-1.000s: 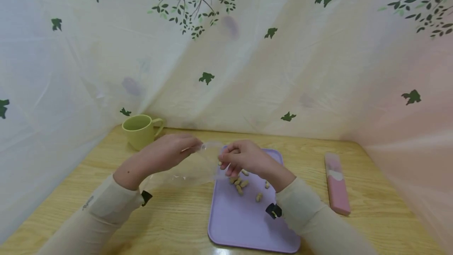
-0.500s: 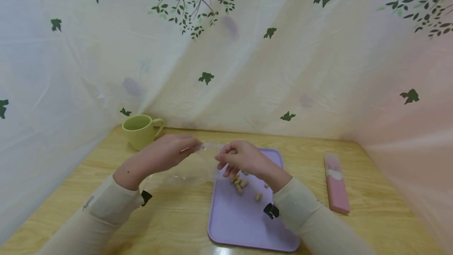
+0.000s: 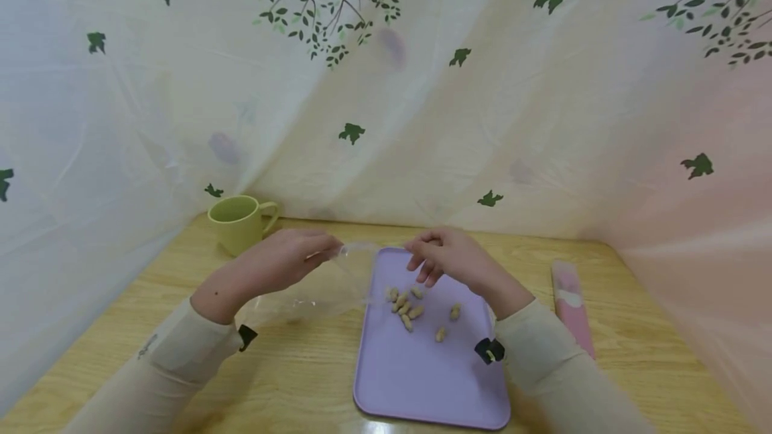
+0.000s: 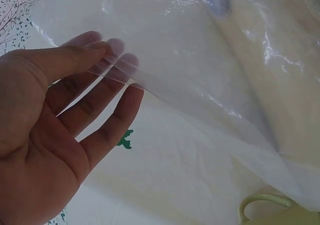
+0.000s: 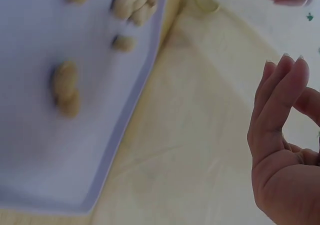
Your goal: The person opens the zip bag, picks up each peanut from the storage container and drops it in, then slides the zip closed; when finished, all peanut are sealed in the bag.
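Note:
My left hand (image 3: 279,270) pinches the edge of a clear plastic bag (image 3: 313,293) between thumb and fingers. In the left wrist view, the fingertips (image 4: 131,60) show through the film. The bag stretches right from that hand to the left edge of a purple tray (image 3: 422,380). Several peanuts in their shells (image 3: 405,305) lie on the tray, most of them clustered near the bag. My right hand (image 3: 458,260) hovers above the tray's far part, fingers loosely bent. No thing shows in it in the right wrist view. What the bag contains cannot be made out.
A yellow-green mug (image 3: 238,223) stands at the back left, behind my left hand. A pink and white oblong case (image 3: 573,307) lies right of the tray, partly covered by my right sleeve. Patterned curtain cloth (image 3: 386,119) surrounds the wooden table (image 3: 289,380).
My right hand, holding a peanut at first, went to the bag's mouth, then moved right and up over the tray without it. My left hand and the bag stay put.

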Available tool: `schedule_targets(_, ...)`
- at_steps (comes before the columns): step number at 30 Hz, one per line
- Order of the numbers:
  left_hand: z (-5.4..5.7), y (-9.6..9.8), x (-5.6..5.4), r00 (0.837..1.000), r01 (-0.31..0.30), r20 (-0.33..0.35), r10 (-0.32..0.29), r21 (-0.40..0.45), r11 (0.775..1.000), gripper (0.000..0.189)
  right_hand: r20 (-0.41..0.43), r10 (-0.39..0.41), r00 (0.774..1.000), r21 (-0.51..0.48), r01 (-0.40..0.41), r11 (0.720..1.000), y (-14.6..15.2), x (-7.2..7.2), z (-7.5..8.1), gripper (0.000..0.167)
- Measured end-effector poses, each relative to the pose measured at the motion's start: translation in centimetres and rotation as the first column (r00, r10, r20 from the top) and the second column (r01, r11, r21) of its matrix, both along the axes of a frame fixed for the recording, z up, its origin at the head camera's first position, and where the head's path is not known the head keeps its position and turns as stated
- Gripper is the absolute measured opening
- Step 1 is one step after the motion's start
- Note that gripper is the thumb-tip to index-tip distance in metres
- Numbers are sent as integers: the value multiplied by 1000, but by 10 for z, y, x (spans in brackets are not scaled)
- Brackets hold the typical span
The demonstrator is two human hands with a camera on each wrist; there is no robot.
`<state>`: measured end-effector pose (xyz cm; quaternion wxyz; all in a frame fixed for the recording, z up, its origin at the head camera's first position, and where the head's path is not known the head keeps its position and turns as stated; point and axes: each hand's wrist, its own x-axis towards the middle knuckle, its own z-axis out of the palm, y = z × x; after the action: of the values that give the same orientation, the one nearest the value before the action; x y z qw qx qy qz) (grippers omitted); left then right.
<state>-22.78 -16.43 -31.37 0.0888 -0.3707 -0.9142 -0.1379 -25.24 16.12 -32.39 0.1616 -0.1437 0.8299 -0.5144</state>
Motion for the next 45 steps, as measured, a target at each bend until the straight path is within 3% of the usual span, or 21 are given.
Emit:
schedule_targets(6, 1, -1, 0, 1000, -2, -4, 2, 1, 1000, 18, -11, -80, 997, 126, 81, 989, 28, -13, -11, 34)
schedule_targets(12, 3, -1, -3, 1000, 7, -28, -7, 12, 1000, 17, -38, -124, 992, 272, 129, 954, 49, -12, -25, 31)
schedule_targets(20, 3, -1, -2, 999, 37, -41, -36, 24, 999, 17, -13, -55, 998, 341, 56, 938, 59, -7, -41, 22)
schedule_targets(27, 3, 0, -4, 999, 13, -34, -12, 22, 1000, 19, 31, -4, 1000, 414, -9, 910, 60, 2, -50, 21)
schedule_targets(39, 2, 2, -3, 1000, 8, 5, -8, 12, 1000, 21, 78, 7, 997, 399, -37, 916, 54, 3, -51, 19)
schedule_targets(45, 0, 2, -4, 1000, 8, 13, -8, 15, 1000, 21, 87, 29, 996, 344, -57, 937, 59, 3, -48, 16)
